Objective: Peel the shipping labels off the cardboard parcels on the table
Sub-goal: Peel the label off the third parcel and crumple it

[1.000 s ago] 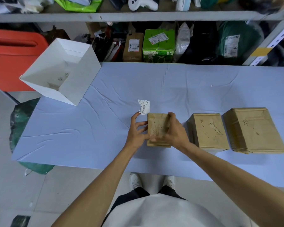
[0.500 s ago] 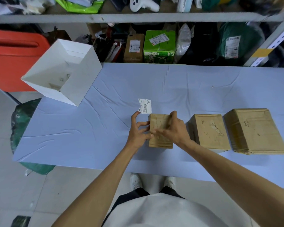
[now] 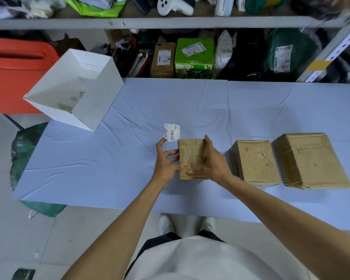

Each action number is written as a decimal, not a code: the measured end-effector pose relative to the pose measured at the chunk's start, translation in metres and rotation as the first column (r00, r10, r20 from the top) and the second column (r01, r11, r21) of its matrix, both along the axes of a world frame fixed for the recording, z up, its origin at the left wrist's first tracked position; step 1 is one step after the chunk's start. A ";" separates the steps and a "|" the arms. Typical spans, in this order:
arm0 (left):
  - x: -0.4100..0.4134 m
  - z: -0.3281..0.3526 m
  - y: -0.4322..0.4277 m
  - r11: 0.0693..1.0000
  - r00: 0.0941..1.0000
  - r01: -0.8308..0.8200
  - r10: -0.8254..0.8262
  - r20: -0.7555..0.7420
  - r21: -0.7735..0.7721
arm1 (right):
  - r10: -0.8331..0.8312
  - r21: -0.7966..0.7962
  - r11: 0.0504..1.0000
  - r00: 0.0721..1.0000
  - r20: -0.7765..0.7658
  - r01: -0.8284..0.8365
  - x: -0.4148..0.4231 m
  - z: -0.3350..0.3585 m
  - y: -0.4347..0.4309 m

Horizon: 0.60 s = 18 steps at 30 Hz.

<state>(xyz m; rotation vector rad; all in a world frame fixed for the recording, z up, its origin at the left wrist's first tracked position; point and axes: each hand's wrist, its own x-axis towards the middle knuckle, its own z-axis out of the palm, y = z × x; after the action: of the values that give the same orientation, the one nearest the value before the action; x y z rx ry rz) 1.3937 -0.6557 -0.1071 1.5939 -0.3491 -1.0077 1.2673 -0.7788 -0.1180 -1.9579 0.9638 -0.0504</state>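
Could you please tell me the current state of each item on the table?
small parcel: top bare, gripped by right hand
torn label: peeled, at a raised fingertip of left hand
middle parcel: top bare, untouched
large parcel: top bare, untouched
white box: open

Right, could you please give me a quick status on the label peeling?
Right hand grips the small parcel. Left hand holds the peeled label at a fingertip, pinch unclear. Middle parcel and large parcel: tops bare. Nothing in the way.

my right hand point(image 3: 210, 162) hides part of the small parcel point(image 3: 190, 156); label point(image 3: 171, 132) print too tiny to read; unclear how my left hand point(image 3: 166, 160) holds it.
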 end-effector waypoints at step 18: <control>0.003 -0.001 -0.004 1.000 1.000 0.012 -0.012 0.002 0.001 | -0.174 -0.001 0.984 0.977 0.126 0.175 0.003 0.003 -0.009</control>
<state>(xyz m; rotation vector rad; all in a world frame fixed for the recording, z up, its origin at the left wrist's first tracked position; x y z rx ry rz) 1.3962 -0.6593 -0.1078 1.5953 -0.3607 -1.0157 1.2705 -0.7881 -0.1154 -1.8524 1.0514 -0.2766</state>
